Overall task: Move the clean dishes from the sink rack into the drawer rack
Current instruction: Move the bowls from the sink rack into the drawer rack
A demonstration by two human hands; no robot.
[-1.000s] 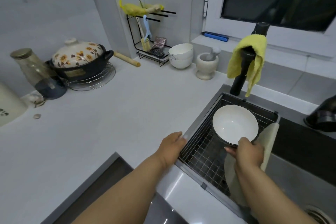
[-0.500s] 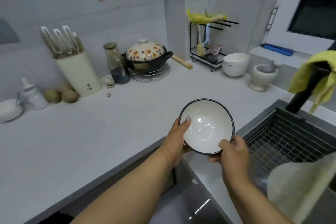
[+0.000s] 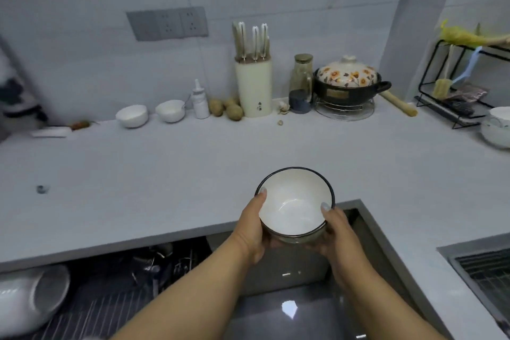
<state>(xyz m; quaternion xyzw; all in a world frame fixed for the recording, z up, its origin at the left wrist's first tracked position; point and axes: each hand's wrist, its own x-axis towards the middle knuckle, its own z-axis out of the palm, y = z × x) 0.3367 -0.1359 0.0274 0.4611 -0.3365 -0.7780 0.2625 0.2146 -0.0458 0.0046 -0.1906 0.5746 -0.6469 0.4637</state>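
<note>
Holding a white ceramic bowl with a thin black rim (image 3: 295, 203) in both hands, just above the counter's front edge.

Left hand (image 3: 252, 232) cups the bowl's left side with the thumb hooked over the rim, right hand (image 3: 338, 232) does the same on the right side, fingers curled underneath, so it's a firm 2-handed grip with the bowl upright and tipped a bit toward the camera. Both forearms reach up from the bottom of the view. Below on the left is the open drawer rack (image 3: 91, 309) with a white dish (image 3: 30, 295) lying in it, and the wire sink rack (image 3: 485, 273) peeks in at the far right. The pale grey countertop (image 3: 138, 168) carries 2 small white bowls (image 3: 150, 114), a cream knife block (image 3: 254, 85), a few potatoes (image 3: 226, 109) and a flowery-lidded black clay pot (image 3: 347, 83) along the tiled wall.
</note>
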